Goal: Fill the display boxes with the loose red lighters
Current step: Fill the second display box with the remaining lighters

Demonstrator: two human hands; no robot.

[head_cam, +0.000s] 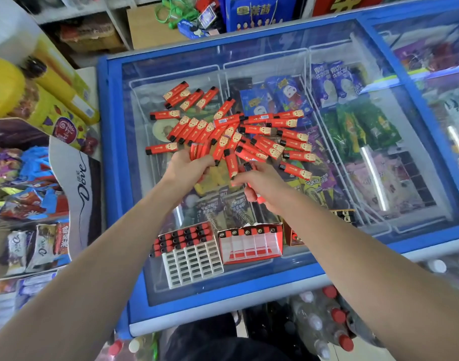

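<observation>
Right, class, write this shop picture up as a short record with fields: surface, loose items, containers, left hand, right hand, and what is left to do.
surface: glass lid of a blue chest freezer
loose items: pile of red lighters scattered on the glass
containers: white grid tray, far rows filled, near slots vacant; red display box, beside it on the right, mostly unfilled
left hand: grips a bunch of lighters
right hand: holds lighters
left to do: most lighters not yet boxed
</observation>
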